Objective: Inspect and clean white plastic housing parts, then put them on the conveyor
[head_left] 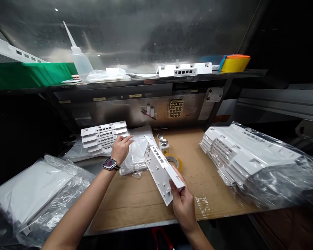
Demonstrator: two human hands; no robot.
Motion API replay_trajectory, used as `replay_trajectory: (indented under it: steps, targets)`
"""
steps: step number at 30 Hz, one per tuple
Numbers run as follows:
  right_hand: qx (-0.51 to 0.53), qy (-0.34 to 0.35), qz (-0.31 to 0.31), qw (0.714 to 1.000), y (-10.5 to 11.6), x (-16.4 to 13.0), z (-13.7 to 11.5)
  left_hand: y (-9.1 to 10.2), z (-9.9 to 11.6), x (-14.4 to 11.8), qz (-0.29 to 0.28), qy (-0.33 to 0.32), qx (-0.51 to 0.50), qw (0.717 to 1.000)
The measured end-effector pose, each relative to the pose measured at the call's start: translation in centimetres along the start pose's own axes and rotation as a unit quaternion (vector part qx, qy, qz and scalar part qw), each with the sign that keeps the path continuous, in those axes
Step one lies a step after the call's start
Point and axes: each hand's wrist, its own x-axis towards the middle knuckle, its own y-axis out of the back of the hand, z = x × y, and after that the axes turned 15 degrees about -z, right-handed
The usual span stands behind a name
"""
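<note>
We grip the white plastic panel [161,168] by its near end in our right hand [184,203], tilted above the cardboard-topped desk [135,198], while our left hand [120,148], fingers loosely open, touches the clear bag [137,156] beside the stacked panels [104,136], likely mid-unbagging, next needing a steady set-down

Both forearms are bare, with no sleeves in view. The left hand [120,149] has a watch [110,164] on its wrist: dark band, squarish face glowing what looks like pink. The right hand [183,203] wears nothing.
</note>
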Motion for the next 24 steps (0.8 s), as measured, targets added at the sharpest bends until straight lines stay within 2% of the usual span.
replay_trajectory:
  steps: [3,6,9,11,13,19,21,24]
  targets:
    - [-0.012,0.0,0.051,0.999,-0.2,-0.6,-0.4,0.2,0.9,0.9,-0.01,-0.026,0.014,1.0]
    - [-0.039,0.033,0.105,0.993,-0.1,-1.5,-0.3,0.3,3.1,1.1,-0.066,-0.065,0.007,0.996]
    - [-0.072,0.064,0.098,0.991,0.0,-2.3,0.3,0.7,5.6,0.9,-0.139,-0.102,-0.024,0.985]
    - [-0.086,0.069,0.074,0.991,-0.1,-2.6,0.8,1.0,6.9,0.7,-0.158,-0.111,-0.047,0.98]
    - [-0.088,0.065,0.056,0.992,-0.2,-2.9,1.4,1.2,7.7,0.6,-0.141,-0.106,-0.058,0.983]
    - [-0.054,0.013,0.068,0.996,-0.8,-4.4,1.3,0.1,8.6,-0.9,0.0,-0.094,0.022,0.995]
    - [-0.04,-0.026,0.082,0.995,-0.4,-4.3,0.9,-0.6,9.1,-1.8,0.006,-0.119,0.065,0.991]
    - [-0.018,-0.086,0.101,0.991,1.4,-3.7,0.6,-1.8,10.2,-3.8,-0.015,-0.176,0.108,0.978]
